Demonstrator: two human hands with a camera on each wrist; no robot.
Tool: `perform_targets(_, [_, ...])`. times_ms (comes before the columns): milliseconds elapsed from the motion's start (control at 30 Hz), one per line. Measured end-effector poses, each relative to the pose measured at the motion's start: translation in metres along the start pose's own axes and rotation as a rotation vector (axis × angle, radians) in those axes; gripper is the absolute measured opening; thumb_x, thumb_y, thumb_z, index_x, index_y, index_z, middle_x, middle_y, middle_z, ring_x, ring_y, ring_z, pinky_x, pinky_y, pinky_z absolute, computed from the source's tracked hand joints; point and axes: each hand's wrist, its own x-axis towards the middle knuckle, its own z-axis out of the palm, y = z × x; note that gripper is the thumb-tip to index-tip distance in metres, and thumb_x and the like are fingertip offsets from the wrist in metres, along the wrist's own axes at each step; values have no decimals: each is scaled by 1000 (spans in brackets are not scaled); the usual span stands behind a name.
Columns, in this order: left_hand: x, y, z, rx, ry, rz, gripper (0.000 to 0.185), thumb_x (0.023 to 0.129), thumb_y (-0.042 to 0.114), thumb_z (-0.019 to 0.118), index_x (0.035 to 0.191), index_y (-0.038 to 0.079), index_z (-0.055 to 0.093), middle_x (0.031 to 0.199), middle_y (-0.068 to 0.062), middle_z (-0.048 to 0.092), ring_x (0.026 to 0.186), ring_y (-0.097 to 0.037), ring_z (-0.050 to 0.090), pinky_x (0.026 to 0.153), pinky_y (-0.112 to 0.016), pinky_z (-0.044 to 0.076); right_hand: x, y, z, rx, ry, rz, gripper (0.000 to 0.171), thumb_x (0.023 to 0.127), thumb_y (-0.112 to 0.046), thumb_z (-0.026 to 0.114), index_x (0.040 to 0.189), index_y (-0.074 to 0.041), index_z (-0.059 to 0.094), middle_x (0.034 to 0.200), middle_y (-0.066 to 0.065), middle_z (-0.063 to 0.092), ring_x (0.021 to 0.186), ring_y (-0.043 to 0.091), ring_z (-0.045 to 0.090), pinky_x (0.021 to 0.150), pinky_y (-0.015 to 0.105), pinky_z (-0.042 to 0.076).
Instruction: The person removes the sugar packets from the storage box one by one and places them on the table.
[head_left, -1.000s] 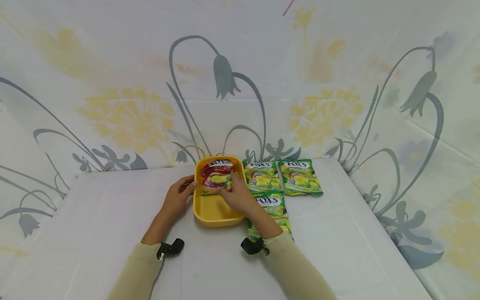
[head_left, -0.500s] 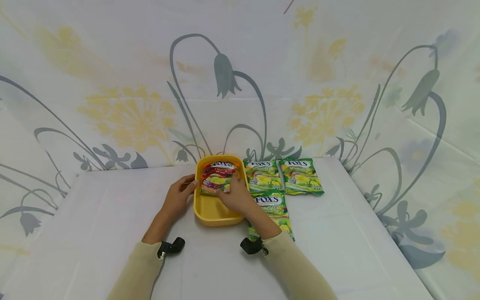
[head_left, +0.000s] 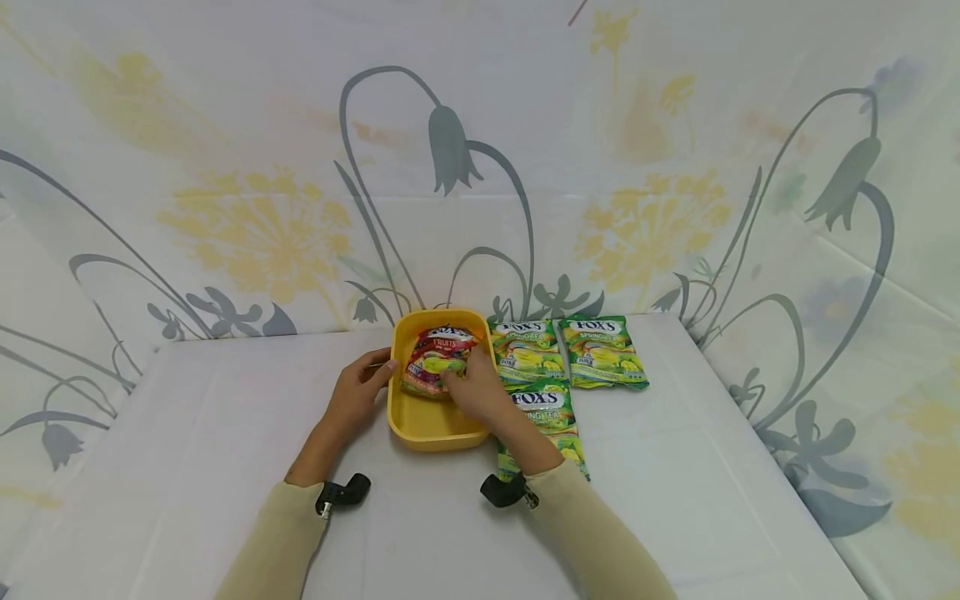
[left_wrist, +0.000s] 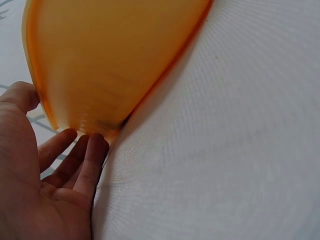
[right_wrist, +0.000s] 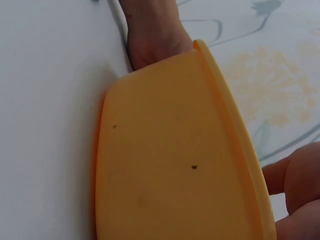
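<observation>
Head view: white table (head_left: 187,433), yellow tray (head_left: 427,421) at centre, red Fox's Fruits candy bag (head_left: 435,360) in its far half. Right hand (head_left: 474,392) pinches the bag; left hand (head_left: 358,392), fingers relaxed, braces the tray's left wall. Risk: bag rides up the far rim, or tray slides on the cloth if the brace slips.

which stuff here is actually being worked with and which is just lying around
In hand:
- yellow tub, steadied on its left side by the left hand
- red candy bag in the tub, under the right hand

Lying about:
- three green candy bags on the white table, right of the tub
- flowered cloth behind
</observation>
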Motion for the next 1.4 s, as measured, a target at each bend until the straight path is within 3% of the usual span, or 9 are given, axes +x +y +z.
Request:
perform_targets(133, [11, -24, 2, -22, 16, 11, 54, 112, 32, 55, 155, -1, 50, 153, -21, 56, 127, -38, 65, 114, -52, 49, 0, 0, 3, 95, 10, 61, 54, 110, -23, 57, 153, 4, 41, 145, 23, 55, 125, 31, 57, 111, 49, 50])
perform_targets(367, [12, -27, 2, -16, 24, 17, 56, 110, 40, 57, 153, 3, 54, 151, -18, 59, 126, -34, 66, 112, -50, 52, 1, 2, 5, 125, 44, 37, 62, 106, -10, 57, 162, -1, 32, 156, 24, 47, 139, 37, 49, 121, 55, 41])
perform_targets(633, [11, -24, 3, -10, 19, 1, 56, 111, 39, 56, 154, 3, 53, 152, -18, 58, 129, -34, 64, 114, -50, 50, 0, 2, 7, 165, 79, 22, 73, 84, 15, 57, 153, 3, 36, 148, 26, 51, 130, 37, 54, 116, 55, 47])
perform_targets(767, [10, -24, 3, -18, 17, 5, 56, 111, 37, 57, 154, 2, 52, 152, -20, 57, 130, -37, 64, 115, -52, 49, 0, 3, 6, 167, 80, 4, 69, 90, 9, 63, 153, 0, 38, 146, 23, 53, 128, 36, 56, 114, 55, 48])
perform_targets(933, [10, -24, 2, -2, 15, -1, 57, 111, 39, 56, 155, 2, 51, 153, -19, 57, 131, -36, 63, 116, -53, 48, -1, 3, 6, 135, 89, -26, 46, 105, -15, 66, 147, -2, 50, 139, 18, 59, 122, 32, 59, 107, 48, 54])
perform_targets(1033, [10, -24, 2, 14, 19, -3, 58, 111, 41, 55, 155, 3, 51, 153, -19, 57, 131, -35, 63, 116, -52, 48, 0, 2, 6, 146, 120, -49, 30, 106, -13, 64, 132, 0, 57, 126, 18, 62, 107, 28, 60, 90, 38, 58])
perform_targets(1133, [10, -24, 2, 17, 27, -4, 58, 111, 41, 55, 155, 3, 52, 153, -19, 57, 131, -35, 63, 115, -52, 49, 0, 2, 7, 160, 165, -71, 20, 103, -6, 65, 120, 3, 61, 114, 17, 62, 96, 25, 57, 75, 29, 54])
perform_targets(1400, [10, -24, 1, -9, 21, -4, 57, 111, 39, 57, 154, 3, 52, 152, -19, 57, 131, -36, 63, 115, -52, 49, -3, 0, 9, 180, 262, -86, 14, 100, -1, 67, 112, 3, 64, 109, 17, 63, 94, 24, 58, 73, 27, 54])
